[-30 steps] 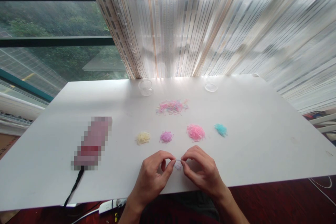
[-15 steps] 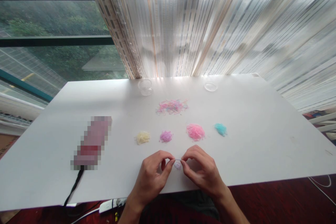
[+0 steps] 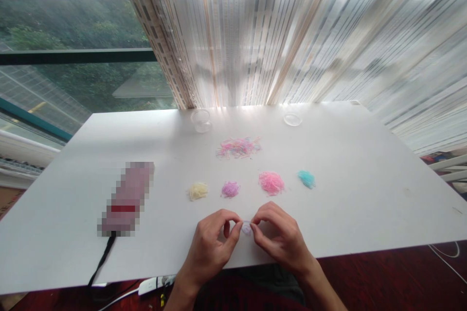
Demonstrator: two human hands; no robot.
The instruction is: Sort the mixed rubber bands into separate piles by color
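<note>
My left hand and my right hand meet near the front edge of the white table. Both pinch a small pale purple band between thumb and forefinger. Just beyond them lie four sorted little heaps: a yellow heap, a purple heap, a pink heap and a teal heap. Farther back is a loose mixed-colour pile.
A clear small cup and a clear lid stand at the table's far edge, under a striped sheer curtain. A blurred-out pinkish object with a black cable lies at the left. A window is at the back left.
Hands stay together on the small band; the pinch has barely shifted. The view has tilted slightly.
</note>
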